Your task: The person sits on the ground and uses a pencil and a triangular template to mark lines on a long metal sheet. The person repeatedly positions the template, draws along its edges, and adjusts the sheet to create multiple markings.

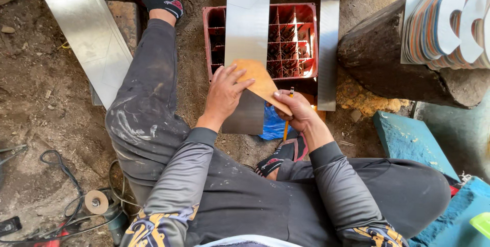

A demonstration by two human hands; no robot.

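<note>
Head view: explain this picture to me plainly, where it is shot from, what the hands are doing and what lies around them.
The camera sits on the person's head and looks down at their lap and hands. No machine is involved. The left hand presses a brown template flat on a metal strip, which rests across a red crate. The right hand holds a pencil at the template's edge. Cut metal shapes are stacked on a log to the right. An angle grinder lies on the dirt at lower left.

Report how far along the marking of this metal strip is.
Done: a stack of cut curved metal pieces lies on the log. In hand: left hand presses the tan template onto the shiny metal strip; right hand holds a pencil. Left: the strip is uncut.
</note>
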